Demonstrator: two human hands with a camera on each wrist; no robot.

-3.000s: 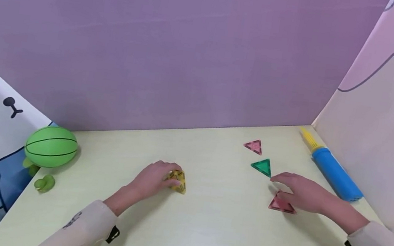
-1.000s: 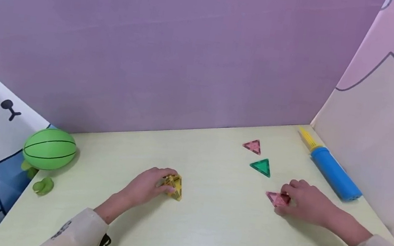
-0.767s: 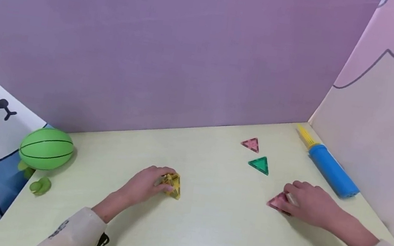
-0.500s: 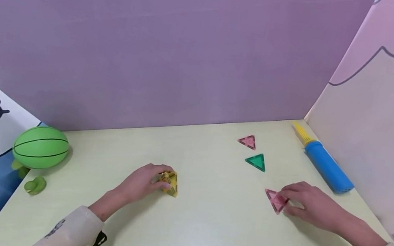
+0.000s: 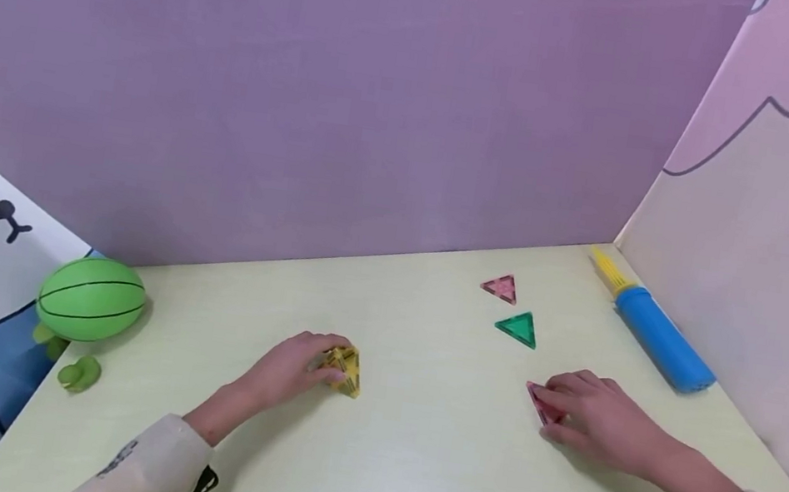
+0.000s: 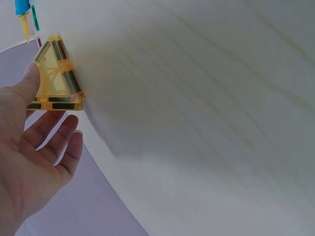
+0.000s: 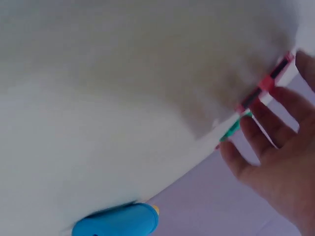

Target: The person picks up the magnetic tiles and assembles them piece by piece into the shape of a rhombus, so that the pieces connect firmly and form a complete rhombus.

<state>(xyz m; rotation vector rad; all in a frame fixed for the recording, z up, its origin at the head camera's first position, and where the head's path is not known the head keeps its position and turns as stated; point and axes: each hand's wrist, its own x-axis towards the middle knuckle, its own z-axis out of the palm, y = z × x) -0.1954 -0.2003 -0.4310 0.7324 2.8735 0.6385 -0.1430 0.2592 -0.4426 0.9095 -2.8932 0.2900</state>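
My left hand [image 5: 286,369] holds a yellow see-through piece of triangular magnetic tiles [image 5: 351,370] near the middle of the table. In the left wrist view the thumb lies across the yellow tiles [image 6: 58,81], and the other fingers are partly hidden behind or below them. To the right, my right hand [image 5: 601,418] pinches a red triangular magnetic tile [image 5: 539,405] between thumb and fingers. The fingers cover part of it in the head view. In the right wrist view the red tile [image 7: 267,83] shows edge-on, close over the table, with fingertips along its edge.
Beyond the right hand lie a green triangular tile [image 5: 519,328] and a pink-red one [image 5: 500,288]. A blue pump with a yellow nozzle [image 5: 665,339] lies along the right wall. On the left are a green ball with dark lines [image 5: 92,299] and a small green toy [image 5: 79,373].
My right hand has gone from reaching over the red tile to pinching it, and the tile has turned and shifted slightly left. My left hand keeps the yellow tiles, slightly nearer to me.
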